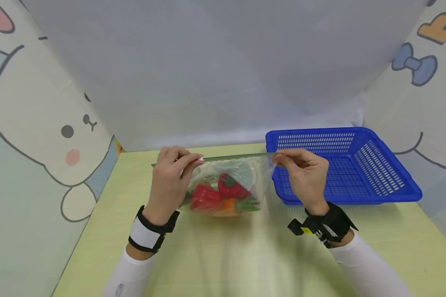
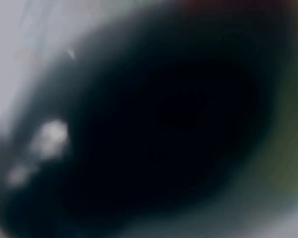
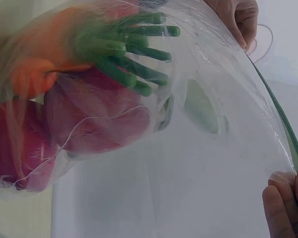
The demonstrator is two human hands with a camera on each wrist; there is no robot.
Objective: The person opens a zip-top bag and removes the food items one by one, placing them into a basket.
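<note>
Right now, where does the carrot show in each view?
Head: carrot at the bag's bottom, between the red peppers.
Left wrist: not visible; picture dark and blurred.
Right wrist: carrot upper left, inside the bag.
Shared landmark: the bag's green zip strip.

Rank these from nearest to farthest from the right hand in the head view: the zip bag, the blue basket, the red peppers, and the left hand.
1. Zip bag: its right top corner is pinched by the right hand.
2. Blue basket: just behind and right of that hand.
3. Red peppers: inside the bag, to the left.
4. Left hand: at the bag's far left corner.
</note>
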